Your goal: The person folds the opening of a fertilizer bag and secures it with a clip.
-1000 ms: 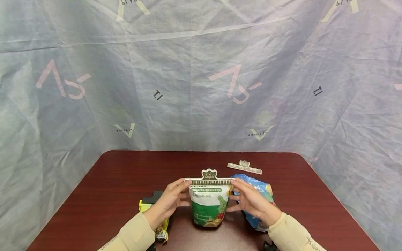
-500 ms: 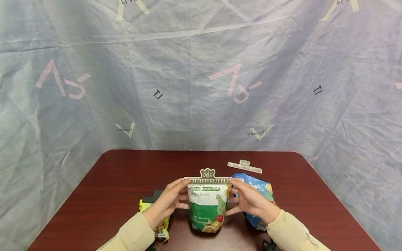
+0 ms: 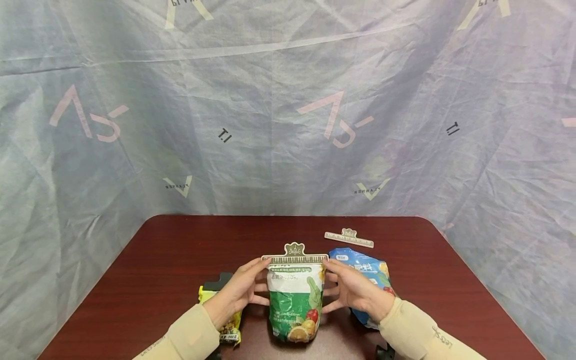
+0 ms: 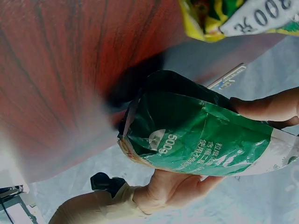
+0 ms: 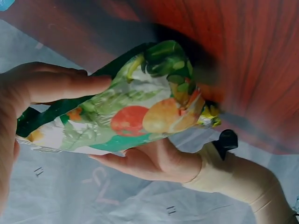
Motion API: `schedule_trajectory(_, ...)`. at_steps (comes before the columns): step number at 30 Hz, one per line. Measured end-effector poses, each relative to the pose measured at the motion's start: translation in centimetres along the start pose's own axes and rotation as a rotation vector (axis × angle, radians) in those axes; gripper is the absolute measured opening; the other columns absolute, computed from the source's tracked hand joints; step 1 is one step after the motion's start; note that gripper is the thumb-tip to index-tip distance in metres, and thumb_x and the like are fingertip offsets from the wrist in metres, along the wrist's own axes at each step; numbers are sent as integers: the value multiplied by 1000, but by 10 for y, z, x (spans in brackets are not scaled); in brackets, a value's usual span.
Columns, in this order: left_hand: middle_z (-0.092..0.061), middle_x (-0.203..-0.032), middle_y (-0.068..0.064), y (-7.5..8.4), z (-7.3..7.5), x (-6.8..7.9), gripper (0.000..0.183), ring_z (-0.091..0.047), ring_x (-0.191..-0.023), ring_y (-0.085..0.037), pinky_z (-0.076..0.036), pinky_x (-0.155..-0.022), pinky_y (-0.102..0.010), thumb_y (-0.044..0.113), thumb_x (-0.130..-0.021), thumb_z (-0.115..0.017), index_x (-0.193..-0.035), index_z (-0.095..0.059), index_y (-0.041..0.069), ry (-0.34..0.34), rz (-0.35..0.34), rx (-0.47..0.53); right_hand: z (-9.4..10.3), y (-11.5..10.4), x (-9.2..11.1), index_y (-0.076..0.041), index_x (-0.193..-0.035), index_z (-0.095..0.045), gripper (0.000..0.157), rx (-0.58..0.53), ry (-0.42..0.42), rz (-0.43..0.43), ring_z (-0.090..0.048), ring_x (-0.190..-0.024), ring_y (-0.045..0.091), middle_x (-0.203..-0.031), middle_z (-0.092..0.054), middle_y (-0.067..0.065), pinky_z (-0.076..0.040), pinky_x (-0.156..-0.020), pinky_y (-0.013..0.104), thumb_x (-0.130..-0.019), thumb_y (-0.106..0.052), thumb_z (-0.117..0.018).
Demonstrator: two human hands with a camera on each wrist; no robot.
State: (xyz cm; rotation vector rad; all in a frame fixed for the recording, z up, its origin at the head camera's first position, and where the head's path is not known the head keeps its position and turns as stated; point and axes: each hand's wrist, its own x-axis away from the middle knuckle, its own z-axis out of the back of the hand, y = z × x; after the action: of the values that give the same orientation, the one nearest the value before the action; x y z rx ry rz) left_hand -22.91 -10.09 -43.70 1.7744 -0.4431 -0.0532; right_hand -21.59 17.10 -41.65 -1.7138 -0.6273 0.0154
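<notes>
Between both hands stands a green-and-white bag [image 3: 292, 307] printed with fruit and vegetables. A long clip [image 3: 294, 259] with a piano-key pattern and a scalloped handle spans its top edge. My left hand [image 3: 245, 287] pinches the clip's left end, thumb in front and other fingers along the bag's side. At the opposite end my right hand [image 3: 353, 290] grips in the same way. In the left wrist view the bag's green side [image 4: 205, 135] carries a 500g mark, with a dark shadow below. Tomato and cucumber prints show on the bag [image 5: 135, 112] in the right wrist view.
A second piano-key clip [image 3: 349, 238] lies at the back right of the red-brown table [image 3: 180, 245]. Behind my right hand is a blue bag [image 3: 360, 265]. Partly hidden by the left forearm is a yellow bag [image 3: 231, 330] with a black clip [image 3: 218, 282].
The bag and its clip have shifted slightly left with both hands. The bag's lower end has swung towards me, and more of its printed front shows.
</notes>
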Motion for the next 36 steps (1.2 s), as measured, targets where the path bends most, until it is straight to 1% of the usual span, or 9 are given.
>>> schedule_trajectory(3, -69, -102, -8, -1, 1, 0, 50, -69, -97, -37, -54, -74, -62, 41, -100, -59, -131, -49, 3, 8, 8, -1, -2, 1, -1, -9, -158, 5, 79, 10, 9, -7, -30, -131, 64, -158, -7, 34, -45, -86, 70, -106, -44, -43)
schedule_trajectory(8, -68, -105, -10, -3, 3, 1, 45, -68, -99, -38, -54, -75, -61, 39, -101, -57, -128, -51, 3, 15, 20, -8, -3, 2, -2, -7, -158, 1, 76, 15, 19, -19, -33, -130, 62, -158, -12, 34, -46, -86, 70, -106, -43, -42)
schedule_trajectory(12, -66, -114, -16, -6, 3, 2, 44, -67, -100, -40, -55, -75, -59, 35, -102, -56, -129, -48, 1, 27, 22, -24, -4, 4, -2, -5, -157, -1, 73, 18, 20, -31, -36, -130, 60, -157, -16, 33, -46, -87, 68, -107, -41, -39)
schedule_trajectory(15, -66, -114, -15, -7, 2, 3, 35, -69, -96, -36, -56, -73, -56, 29, -101, -59, -122, -52, 2, 31, 19, -48, -5, 6, -2, -4, -156, -6, 68, 27, 25, -35, -40, -129, 58, -157, -18, 32, -47, -87, 67, -107, -39, -39)
schedule_trajectory(19, -65, -106, -8, -9, 1, 4, 23, -69, -87, -27, -57, -72, -52, 19, -96, -64, -111, -54, 4, 30, 28, -79, -6, 9, -3, -2, -152, -11, 64, 45, 33, -32, -44, -125, 57, -156, -19, 32, -48, -86, 66, -106, -32, -43)
schedule_trajectory(22, -65, -104, -8, -10, 0, 4, 28, -70, -86, -24, -57, -72, -53, 14, -94, -66, -115, -51, 2, 41, 43, -100, -7, 11, -3, 1, -150, -12, 62, 57, 39, -29, -46, -124, 55, -155, -22, 33, -49, -86, 65, -105, -27, -45)
schedule_trajectory(27, -60, -119, -18, -13, -1, 5, 45, -68, -89, -24, -56, -74, -53, 10, -93, -66, -128, -43, -6, 50, 47, -135, -9, 14, -2, 3, -144, -19, 55, 66, 58, -28, -48, -122, 53, -151, -30, 32, -49, -86, 64, -104, -23, -47)
schedule_trajectory(31, -52, -133, -26, -16, -2, 4, 51, -67, -89, -24, -56, -73, -52, 10, -94, -65, -133, -39, -8, 60, 55, -143, -10, 16, -3, 4, -148, -13, 63, 63, 69, -39, -44, -126, 56, -153, -26, 33, -49, -87, 64, -103, -22, -48)
schedule_trajectory(36, -42, -142, -31, -18, -3, 3, 55, -66, -88, -22, -57, -73, -50, 11, -95, -64, -138, -38, -9, 84, 67, -151, -12, 16, -3, 6, -152, 0, 75, 52, 74, -53, -35, -131, 59, -155, -18, 35, -47, -89, 65, -102, -21, -48)
